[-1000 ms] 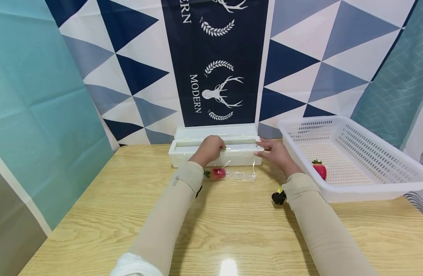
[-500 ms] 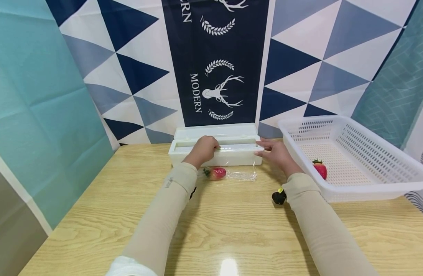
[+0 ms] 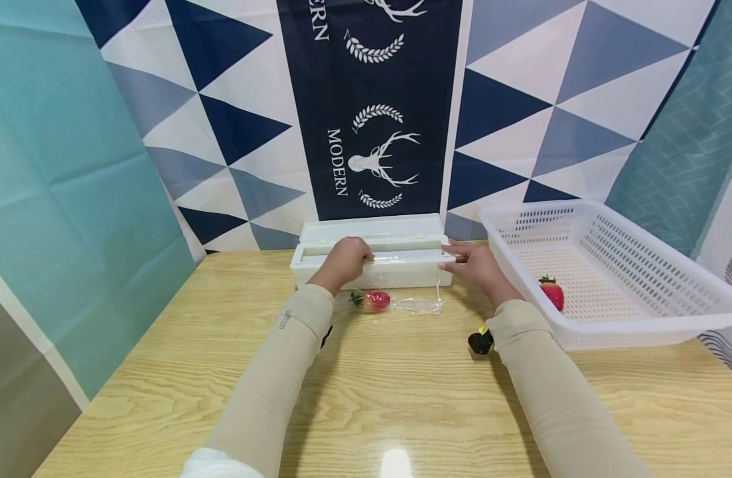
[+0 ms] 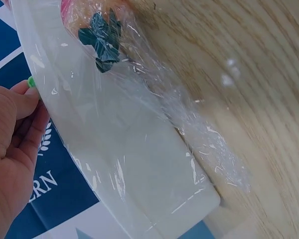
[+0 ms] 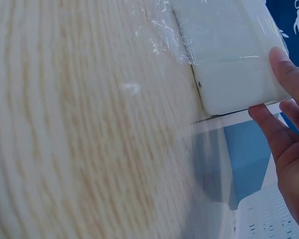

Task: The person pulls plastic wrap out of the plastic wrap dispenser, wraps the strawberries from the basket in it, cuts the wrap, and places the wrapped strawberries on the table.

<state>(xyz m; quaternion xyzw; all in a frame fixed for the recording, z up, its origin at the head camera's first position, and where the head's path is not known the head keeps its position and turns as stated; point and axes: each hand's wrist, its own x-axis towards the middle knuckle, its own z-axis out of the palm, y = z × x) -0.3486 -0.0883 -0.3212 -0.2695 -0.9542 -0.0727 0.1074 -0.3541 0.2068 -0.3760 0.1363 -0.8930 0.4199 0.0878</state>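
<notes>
A long white cling film dispenser box point(image 3: 401, 273) stands at the back of the table, lid raised. At its front edge my left hand point(image 3: 344, 260) pinches a small green slide cutter point(image 4: 31, 81), mostly hidden by the fingers. My right hand point(image 3: 476, 265) grips the box's right end, thumb point(image 5: 284, 62) on one face and fingers around the corner. Clear cling film point(image 4: 189, 129) hangs down the front onto the table. In front of the box, a strawberry point(image 3: 376, 301) with green leaves lies under or in the film; which one I cannot tell.
At the right, a white perforated plastic basket point(image 3: 646, 325) holds another strawberry point(image 3: 552, 293). A small black thing with a yellow part point(image 3: 480, 341) lies beside my right wrist. Patterned cloth point(image 3: 240, 133) hangs right behind the box.
My left hand has slid left along the front edge of the box with the green cutter. The right hand keeps its grip on the end, and the strawberries have stayed put.
</notes>
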